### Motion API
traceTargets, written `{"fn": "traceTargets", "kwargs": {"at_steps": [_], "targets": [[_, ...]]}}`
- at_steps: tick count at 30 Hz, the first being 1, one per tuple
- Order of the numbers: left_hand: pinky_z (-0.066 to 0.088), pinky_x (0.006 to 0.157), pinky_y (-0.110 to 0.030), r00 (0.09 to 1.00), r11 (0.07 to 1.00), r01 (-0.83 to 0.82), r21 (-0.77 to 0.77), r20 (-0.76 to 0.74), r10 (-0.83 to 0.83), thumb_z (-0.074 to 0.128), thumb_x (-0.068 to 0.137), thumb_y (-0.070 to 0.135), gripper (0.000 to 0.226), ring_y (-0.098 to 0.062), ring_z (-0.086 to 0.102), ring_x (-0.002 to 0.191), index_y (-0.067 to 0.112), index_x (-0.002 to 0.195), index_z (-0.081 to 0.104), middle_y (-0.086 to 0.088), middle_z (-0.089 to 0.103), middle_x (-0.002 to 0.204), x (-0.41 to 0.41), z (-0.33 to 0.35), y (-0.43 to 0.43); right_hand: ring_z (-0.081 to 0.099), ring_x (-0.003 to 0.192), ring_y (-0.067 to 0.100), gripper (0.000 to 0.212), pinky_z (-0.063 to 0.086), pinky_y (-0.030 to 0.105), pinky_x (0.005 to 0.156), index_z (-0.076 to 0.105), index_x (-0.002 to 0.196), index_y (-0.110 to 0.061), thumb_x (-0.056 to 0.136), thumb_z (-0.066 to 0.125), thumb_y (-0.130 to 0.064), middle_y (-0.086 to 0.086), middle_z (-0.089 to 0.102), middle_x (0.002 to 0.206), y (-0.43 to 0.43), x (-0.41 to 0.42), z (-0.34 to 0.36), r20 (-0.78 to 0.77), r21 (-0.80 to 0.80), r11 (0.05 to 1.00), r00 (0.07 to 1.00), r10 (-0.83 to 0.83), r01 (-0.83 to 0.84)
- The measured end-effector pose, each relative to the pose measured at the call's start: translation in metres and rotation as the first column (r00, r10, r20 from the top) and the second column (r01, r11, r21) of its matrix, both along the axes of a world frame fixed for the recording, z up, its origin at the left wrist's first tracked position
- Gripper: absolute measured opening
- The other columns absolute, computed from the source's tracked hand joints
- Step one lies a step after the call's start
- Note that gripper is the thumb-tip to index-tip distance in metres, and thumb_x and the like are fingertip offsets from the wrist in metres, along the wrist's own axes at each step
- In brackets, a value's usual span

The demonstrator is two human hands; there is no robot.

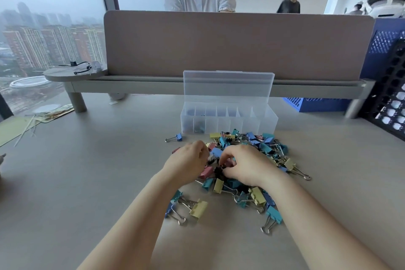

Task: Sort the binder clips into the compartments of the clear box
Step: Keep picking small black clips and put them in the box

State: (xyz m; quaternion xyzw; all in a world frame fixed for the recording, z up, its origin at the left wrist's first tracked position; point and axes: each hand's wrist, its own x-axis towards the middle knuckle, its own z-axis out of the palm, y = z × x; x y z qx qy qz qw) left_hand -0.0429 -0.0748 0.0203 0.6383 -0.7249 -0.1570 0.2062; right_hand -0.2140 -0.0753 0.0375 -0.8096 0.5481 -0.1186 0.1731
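Observation:
A pile of binder clips in blue, teal, yellow, pink and black lies on the desk in front of the clear box. The box stands open with its lid upright; a few dark clips show in its left compartments. My left hand rests curled at the pile's left edge; what it holds is hidden. My right hand presses into the middle of the pile, its fingertips pinching a small black clip. One blue clip lies alone to the left of the pile.
A pink desk divider on a grey shelf stands right behind the box. Blue crates and a black rack crowd the right. Papers and sticks lie at the far left. People with headsets are beyond the divider.

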Motion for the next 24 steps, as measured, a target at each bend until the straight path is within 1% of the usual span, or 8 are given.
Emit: {"fn": "traceTargets", "kwargs": {"at_steps": [2, 4, 8, 11, 13, 17, 21, 24], "targets": [[0.045, 0.078, -0.03, 0.996, 0.998, 0.044, -0.036, 0.084, -0.04, 0.044, 0.096, 0.032, 0.021, -0.02, 0.056, 0.096, 0.027, 0.11, 0.059, 0.002, 0.056, 0.11, -0.001, -0.002, 0.002, 0.047, 0.079, 0.015, 0.021, 0.037, 0.027, 0.063, 0.06, 0.103, -0.032, 0.083, 0.062, -0.024, -0.015, 0.045, 0.078, -0.001, -0.002, -0.001, -0.006, -0.014, 1.0, 1.0, -0.002, 0.002], [0.043, 0.074, -0.028, 0.992, 0.996, 0.06, -0.063, 0.111, -0.053, 0.048, 0.094, 0.031, 0.022, -0.018, 0.057, 0.096, 0.032, 0.112, 0.06, 0.005, 0.055, 0.112, -0.002, -0.002, 0.004, 0.047, 0.079, 0.014, 0.022, 0.037, 0.028, 0.064, 0.061, 0.104, -0.031, 0.084, 0.06, -0.022, -0.016, 0.045, 0.078, -0.002, -0.006, -0.001, -0.009, -0.023, 1.0, 1.0, -0.008, 0.007], [0.041, 0.069, -0.026, 0.985, 0.995, 0.045, -0.09, 0.168, -0.03, 0.052, 0.092, 0.029, 0.025, -0.017, 0.056, 0.096, 0.034, 0.114, 0.062, 0.005, 0.058, 0.112, -0.004, -0.002, 0.001, 0.048, 0.072, 0.004, 0.019, 0.041, 0.027, 0.062, 0.065, 0.104, -0.032, 0.088, 0.059, -0.025, -0.019, 0.05, 0.077, -0.002, -0.008, 0.0, -0.01, -0.047, 0.999, 1.0, -0.003, 0.002], [0.039, 0.067, -0.026, 0.99, 0.993, 0.014, -0.117, 0.141, 0.002, 0.055, 0.091, 0.029, 0.02, -0.017, 0.057, 0.097, 0.034, 0.107, 0.065, 0.005, 0.06, 0.112, -0.005, -0.003, 0.001, 0.056, 0.086, 0.013, 0.016, 0.05, 0.034, 0.075, 0.068, 0.103, -0.033, 0.089, 0.06, -0.032, -0.014, 0.06, 0.092, -0.001, -0.004, -0.001, -0.004, -0.048, 0.998, 1.0, 0.029, -0.029], [0.038, 0.067, -0.025, 0.994, 0.992, -0.005, -0.129, 0.111, 0.019, 0.055, 0.09, 0.028, 0.018, -0.017, 0.057, 0.099, 0.034, 0.104, 0.066, 0.007, 0.06, 0.114, -0.005, -0.003, 0.003, 0.058, 0.088, 0.016, 0.018, 0.05, 0.033, 0.074, 0.068, 0.105, -0.035, 0.087, 0.063, -0.036, -0.01, 0.062, 0.098, 0.001, -0.001, -0.001, -0.046, -0.041, 0.998, 0.998, 0.047, -0.049], [0.037, 0.064, -0.024, 0.993, 0.99, 0.007, -0.139, 0.117, 0.009, 0.052, 0.09, 0.025, 0.024, -0.015, 0.056, 0.096, 0.036, 0.105, 0.068, 0.009, 0.06, 0.111, -0.006, -0.003, 0.003, 0.055, 0.084, 0.016, 0.019, 0.043, 0.028, 0.063, 0.068, 0.105, -0.038, 0.087, 0.062, -0.042, -0.009, 0.062, 0.095, 0.003, 0.005, -0.004, -0.137, -0.089, 0.994, 0.989, 0.049, -0.061], [0.036, 0.063, -0.024, 0.988, 0.989, 0.009, -0.148, 0.155, 0.014, 0.053, 0.09, 0.026, 0.023, -0.015, 0.057, 0.096, 0.037, 0.105, 0.067, 0.009, 0.06, 0.108, -0.006, -0.004, 0.0, 0.057, 0.09, 0.02, 0.02, 0.046, 0.031, 0.069, 0.065, 0.104, -0.032, 0.088, 0.059, -0.042, -0.006, 0.062, 0.098, 0.002, 0.008, -0.009, -0.176, -0.129, 0.99, 0.984, 0.035, -0.059], [0.039, 0.067, -0.026, 0.99, 0.99, 0.018, -0.142, 0.144, 0.003, 0.052, 0.092, 0.028, 0.019, -0.017, 0.056, 0.096, 0.032, 0.105, 0.065, 0.008, 0.057, 0.103, -0.005, -0.005, 0.0, 0.054, 0.09, 0.018, 0.023, 0.044, 0.033, 0.072, 0.06, 0.107, -0.026, 0.088, 0.06, -0.039, -0.006, 0.058, 0.098, 0.003, 0.005, -0.005, -0.095, -0.066, 0.997, 0.995, 0.037, -0.043]]}}
